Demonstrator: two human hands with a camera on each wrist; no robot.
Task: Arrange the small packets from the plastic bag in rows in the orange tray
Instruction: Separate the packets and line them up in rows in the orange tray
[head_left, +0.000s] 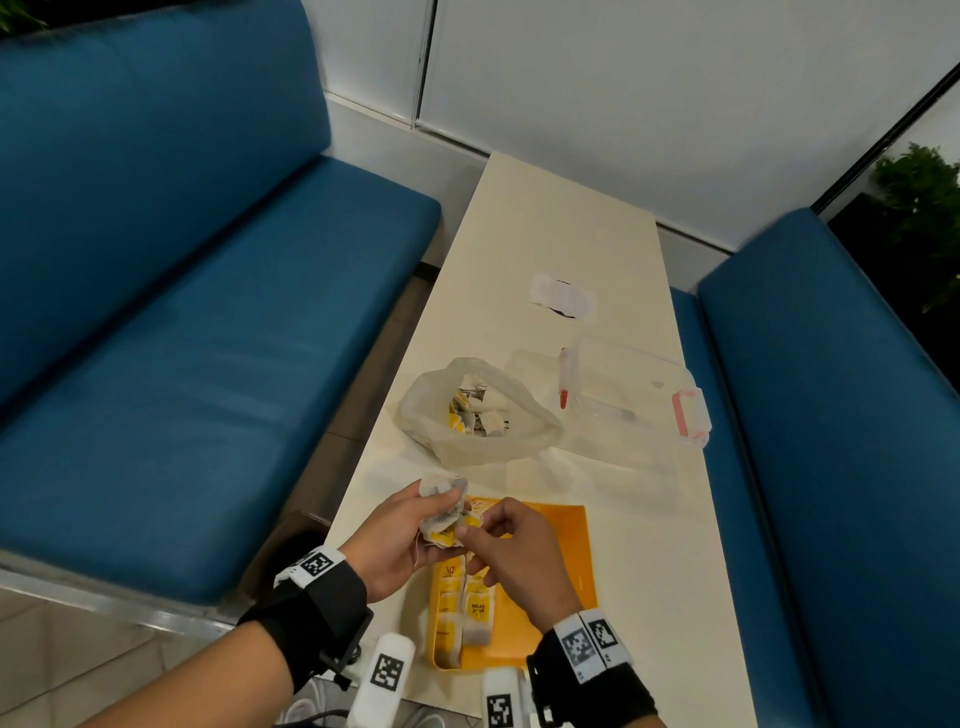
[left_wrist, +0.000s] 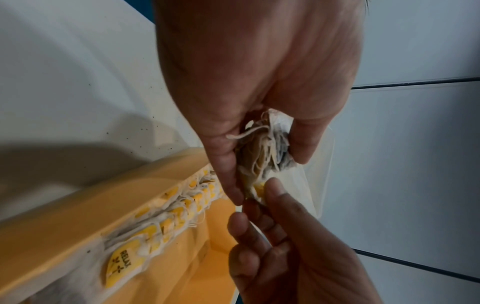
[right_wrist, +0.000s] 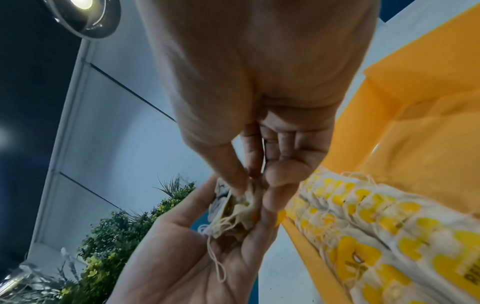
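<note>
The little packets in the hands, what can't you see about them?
- Number in the bunch: head view, left hand and right hand cover it.
- Their printing: left wrist view, tangled strings hide it.
- Packets left in the plastic bag: head view, too small to count.

Plastic bag (head_left: 480, 410) behind tray (head_left: 561, 561) on table (head_left: 649, 545); lidded box (head_left: 634, 395) right of bag.

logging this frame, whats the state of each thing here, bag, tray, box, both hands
plastic bag: open, packets still inside
orange tray: partly filled, packets in rows along its left side
bunch of packets: gripped in left hand
right hand: pinching a packet from the bunch
clear box: on the table; lid state unclear
</note>
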